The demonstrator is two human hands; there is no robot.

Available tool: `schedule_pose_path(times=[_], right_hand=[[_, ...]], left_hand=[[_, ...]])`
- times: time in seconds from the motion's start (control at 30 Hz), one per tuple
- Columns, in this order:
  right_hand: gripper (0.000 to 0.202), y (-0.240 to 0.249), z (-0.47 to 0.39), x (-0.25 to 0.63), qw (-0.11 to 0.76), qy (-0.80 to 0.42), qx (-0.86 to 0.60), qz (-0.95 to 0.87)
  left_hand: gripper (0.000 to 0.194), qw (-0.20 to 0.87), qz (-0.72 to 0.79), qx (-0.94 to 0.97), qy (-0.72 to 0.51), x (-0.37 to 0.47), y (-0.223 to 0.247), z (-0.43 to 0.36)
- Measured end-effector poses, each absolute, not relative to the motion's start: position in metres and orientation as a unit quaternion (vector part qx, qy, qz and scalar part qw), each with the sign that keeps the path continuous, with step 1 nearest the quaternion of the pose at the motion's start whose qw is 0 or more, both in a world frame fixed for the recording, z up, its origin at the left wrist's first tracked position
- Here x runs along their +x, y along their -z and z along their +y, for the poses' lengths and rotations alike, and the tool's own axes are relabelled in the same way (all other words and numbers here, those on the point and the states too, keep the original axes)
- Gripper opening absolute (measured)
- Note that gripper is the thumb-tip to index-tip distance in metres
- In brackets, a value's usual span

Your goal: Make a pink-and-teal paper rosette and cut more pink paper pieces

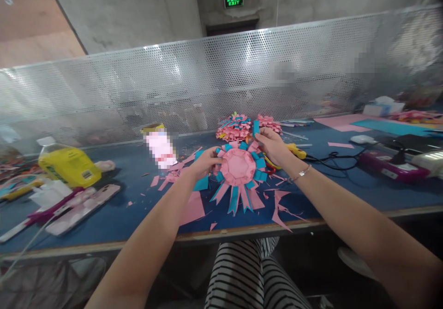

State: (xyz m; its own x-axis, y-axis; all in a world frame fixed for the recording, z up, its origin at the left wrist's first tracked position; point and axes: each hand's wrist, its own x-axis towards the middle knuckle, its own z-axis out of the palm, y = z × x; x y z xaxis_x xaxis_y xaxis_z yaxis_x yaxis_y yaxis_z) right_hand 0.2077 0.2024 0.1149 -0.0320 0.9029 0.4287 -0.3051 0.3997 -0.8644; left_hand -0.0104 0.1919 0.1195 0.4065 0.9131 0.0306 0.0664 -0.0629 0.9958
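Observation:
A pink and blue paper rosette [238, 167] with notched ribbon tails faces me above the blue table. My left hand [206, 162] grips its left edge, the fingers closed on the paper petals. At the upper right, my right hand [272, 145] pinches a short blue paper strip [255, 128] just over the rosette's rim. Behind it stand a layered pink and blue paper flower [234, 127] and another pink paper flower [270, 123]. Pink paper scraps [279, 207] lie to the right, and a pink sheet [194, 209] lies under my left forearm.
On the left are a bottle of yellow liquid [71, 165], a pink phone [83, 210] and a lit screen [161, 148]. A yellow-handled tool [296, 151] lies right of the rosette, before a purple power strip [392, 165] with cables. A perforated metal screen [194, 83] borders the table's back.

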Motion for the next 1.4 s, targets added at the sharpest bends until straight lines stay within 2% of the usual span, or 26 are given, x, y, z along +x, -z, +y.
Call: schedule_pose_path(times=[0.2, 0.37, 0.5, 0.87, 1.4], right_hand=[[0.026, -0.113, 0.216, 0.221, 0.676, -0.491, -0.299, -0.462], [0.027, -0.109, 0.218, 0.219, 0.629, -0.482, -0.365, -0.489], [0.02, -0.107, 0.214, 0.215, 0.568, -0.481, -0.4, -0.535], [0.021, -0.107, 0.212, 0.214, 0.561, -0.425, -0.377, -0.603], [0.019, -0.115, 0.196, 0.205, 0.531, -0.573, -0.308, -0.543]], left_hand=[[0.036, 0.569, 0.349, 0.581, -0.467, -0.024, -0.119, 0.203], [0.029, 0.58, 0.317, 0.55, -0.511, -0.033, -0.122, 0.205], [0.028, 0.583, 0.311, 0.545, -0.516, -0.036, -0.122, 0.205], [0.033, 0.583, 0.305, 0.56, -0.503, -0.035, -0.114, 0.209], [0.034, 0.548, 0.321, 0.577, -0.514, -0.031, -0.108, 0.215]])
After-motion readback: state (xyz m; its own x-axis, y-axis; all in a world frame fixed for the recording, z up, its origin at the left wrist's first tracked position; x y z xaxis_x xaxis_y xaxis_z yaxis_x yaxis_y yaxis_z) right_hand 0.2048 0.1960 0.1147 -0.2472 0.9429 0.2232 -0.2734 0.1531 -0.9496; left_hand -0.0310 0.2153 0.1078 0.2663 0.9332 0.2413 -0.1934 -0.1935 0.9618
